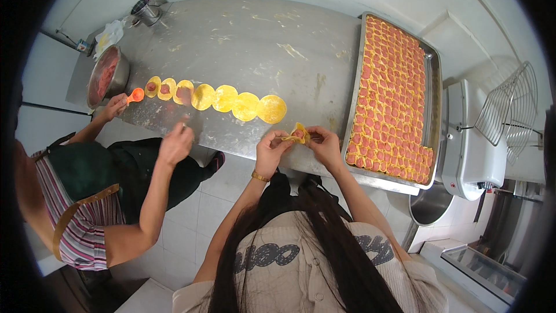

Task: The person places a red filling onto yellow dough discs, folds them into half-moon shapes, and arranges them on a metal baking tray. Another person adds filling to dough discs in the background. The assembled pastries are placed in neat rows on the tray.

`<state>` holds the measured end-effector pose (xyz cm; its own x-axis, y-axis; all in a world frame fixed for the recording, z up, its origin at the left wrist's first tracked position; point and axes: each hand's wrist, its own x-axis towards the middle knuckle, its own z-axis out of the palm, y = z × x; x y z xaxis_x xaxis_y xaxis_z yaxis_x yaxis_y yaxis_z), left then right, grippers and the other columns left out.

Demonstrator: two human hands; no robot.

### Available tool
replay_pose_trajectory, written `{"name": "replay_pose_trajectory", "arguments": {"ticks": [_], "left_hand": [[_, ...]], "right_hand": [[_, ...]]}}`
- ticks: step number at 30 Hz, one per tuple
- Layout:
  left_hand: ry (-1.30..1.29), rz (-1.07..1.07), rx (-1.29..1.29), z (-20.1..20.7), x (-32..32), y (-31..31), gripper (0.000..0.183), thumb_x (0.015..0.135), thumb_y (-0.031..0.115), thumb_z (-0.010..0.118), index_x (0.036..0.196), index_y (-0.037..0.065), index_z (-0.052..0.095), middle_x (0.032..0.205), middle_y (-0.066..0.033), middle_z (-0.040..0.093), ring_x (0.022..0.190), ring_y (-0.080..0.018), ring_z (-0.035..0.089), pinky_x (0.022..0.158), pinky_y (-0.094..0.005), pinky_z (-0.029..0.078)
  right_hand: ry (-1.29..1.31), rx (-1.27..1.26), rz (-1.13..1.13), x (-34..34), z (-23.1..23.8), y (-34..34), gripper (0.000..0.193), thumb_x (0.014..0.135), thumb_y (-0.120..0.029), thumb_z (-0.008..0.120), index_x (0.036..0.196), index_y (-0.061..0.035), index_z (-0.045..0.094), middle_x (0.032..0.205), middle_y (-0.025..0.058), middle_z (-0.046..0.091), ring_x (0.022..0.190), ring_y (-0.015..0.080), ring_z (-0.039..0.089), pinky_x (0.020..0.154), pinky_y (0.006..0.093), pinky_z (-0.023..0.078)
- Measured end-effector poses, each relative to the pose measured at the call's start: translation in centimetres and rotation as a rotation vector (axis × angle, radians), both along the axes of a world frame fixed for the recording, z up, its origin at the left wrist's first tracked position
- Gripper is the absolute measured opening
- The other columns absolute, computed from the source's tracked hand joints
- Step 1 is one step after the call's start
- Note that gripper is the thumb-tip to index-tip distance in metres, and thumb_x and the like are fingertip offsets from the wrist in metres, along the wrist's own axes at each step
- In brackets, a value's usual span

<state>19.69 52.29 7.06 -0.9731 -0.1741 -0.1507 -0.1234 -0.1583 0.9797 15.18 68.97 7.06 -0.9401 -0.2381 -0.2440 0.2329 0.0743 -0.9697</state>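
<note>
Between my two hands, just over the table's front edge, a yellow dumpling wrapper [297, 133] with pink meat filling is gathered up at its sides. My left hand [271, 149] pinches its left side, and my right hand [325, 147] grips the right. To the left, a row of round yellow wrappers [246, 106] lies overlapping on the steel table [243, 40]. The leftmost few carry lumps of meat [165, 88]. On my right, a large metal tray [435, 81] is filled with rows of open-topped meat dumplings [391, 98].
At left a co-worker in a dark apron [81, 174] holds an orange spoon [136, 95] beside a metal bowl of meat [107, 75]; their other hand [176, 142] is blurred near the wrappers. A metal cup [147, 13] stands at the back left. A white mixer [472, 139] stands beyond the tray.
</note>
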Motion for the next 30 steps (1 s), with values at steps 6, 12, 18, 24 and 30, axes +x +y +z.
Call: {"name": "replay_pose_trajectory", "arguments": {"ticks": [6, 12, 18, 24, 30], "left_hand": [[0.167, -0.078, -0.465, -1.6, 0.7, 0.7, 0.016, 0.071, -0.004, 0.069, 0.084, 0.001, 0.06, 0.104, -0.01, 0.06, 0.092, -0.019, 0.062, 0.07, -0.0263, 0.053], [-0.032, -0.111, -0.46, -1.1, 0.6, 1.4, 0.025, 0.068, 0.0, 0.072, 0.087, 0.002, 0.056, 0.092, -0.0115, 0.064, 0.08, -0.0227, 0.066, 0.067, -0.0295, 0.054], [0.014, -0.161, -0.627, -1.0, 0.8, 1.7, 0.031, 0.068, 0.003, 0.074, 0.095, 0.002, 0.058, 0.082, -0.0115, 0.066, 0.074, -0.0223, 0.067, 0.066, -0.0297, 0.053], [-0.034, -0.354, -0.591, -1.5, 0.3, 1.0, 0.027, 0.07, 0.01, 0.075, 0.092, 0.003, 0.062, 0.078, -0.0111, 0.067, 0.072, -0.0212, 0.067, 0.064, -0.0295, 0.053], [-0.022, -0.438, -0.784, -1.3, -0.7, 1.6, 0.03, 0.065, 0.013, 0.077, 0.089, 0.004, 0.06, 0.071, -0.0094, 0.065, 0.066, -0.0259, 0.064, 0.061, -0.033, 0.051]], "right_hand": [[0.189, 0.272, 0.146, 0.2, 0.5, 0.5, 0.024, 0.072, 0.006, 0.064, 0.095, 0.0031, 0.063, 0.094, 0.0107, 0.065, 0.084, 0.0161, 0.064, 0.075, 0.0278, 0.052], [0.462, 0.405, 0.205, 0.1, -0.5, 0.1, 0.02, 0.068, 0.003, 0.062, 0.088, -0.0012, 0.063, 0.085, 0.0149, 0.062, 0.078, 0.032, 0.061, 0.068, 0.0369, 0.05], [0.559, 0.539, 0.25, 1.4, -0.1, 1.1, 0.027, 0.066, 0.005, 0.06, 0.092, -0.0034, 0.062, 0.087, 0.0133, 0.06, 0.079, 0.0332, 0.061, 0.067, 0.0379, 0.05], [0.555, 0.543, 0.244, 1.5, -0.6, 1.2, 0.021, 0.068, 0.003, 0.056, 0.088, -0.0035, 0.062, 0.086, 0.0122, 0.059, 0.08, 0.0348, 0.059, 0.067, 0.0398, 0.049], [0.559, 0.439, 0.251, 1.1, -0.2, 1.5, 0.021, 0.067, 0.003, 0.056, 0.087, -0.0023, 0.061, 0.085, 0.0139, 0.058, 0.079, 0.0356, 0.059, 0.067, 0.0403, 0.048]]}}
